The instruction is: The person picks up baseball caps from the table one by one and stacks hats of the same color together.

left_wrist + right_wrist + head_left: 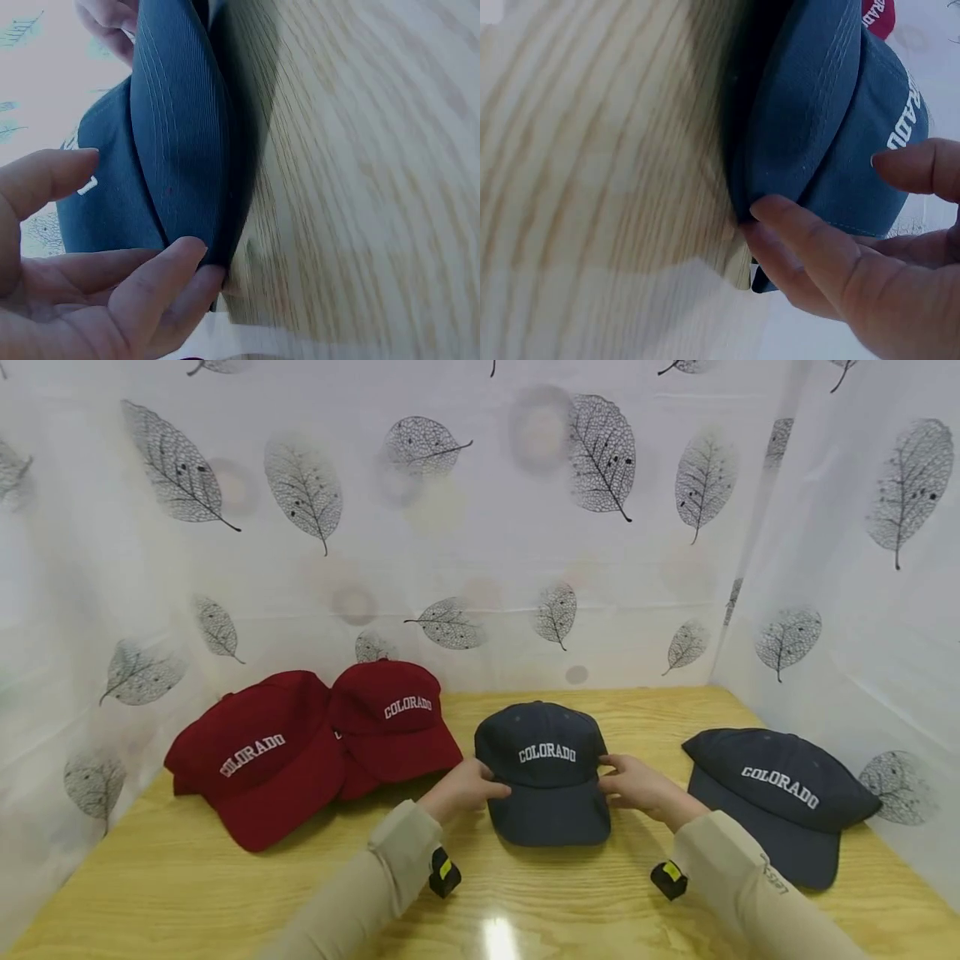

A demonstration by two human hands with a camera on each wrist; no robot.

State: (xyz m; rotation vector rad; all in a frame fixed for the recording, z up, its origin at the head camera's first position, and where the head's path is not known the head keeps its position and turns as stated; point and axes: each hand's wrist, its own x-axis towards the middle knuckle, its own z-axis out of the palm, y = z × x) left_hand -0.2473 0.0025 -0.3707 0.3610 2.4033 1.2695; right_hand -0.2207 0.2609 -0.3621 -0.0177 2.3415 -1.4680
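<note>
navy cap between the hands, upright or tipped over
Upright: the navy cap sits crown up, brim at the front, lettering right way up.

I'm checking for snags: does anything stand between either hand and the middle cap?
Nothing visible: the left hand and right hand touch opposite sides of the middle cap. The red caps lie to its left, the other dark cap to its right, in neither hand's way.

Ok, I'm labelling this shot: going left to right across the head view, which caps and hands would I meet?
Leftmost red cap, rightmost red cap, left hand, middle dark cap, right hand, rightmost dark cap.
</note>
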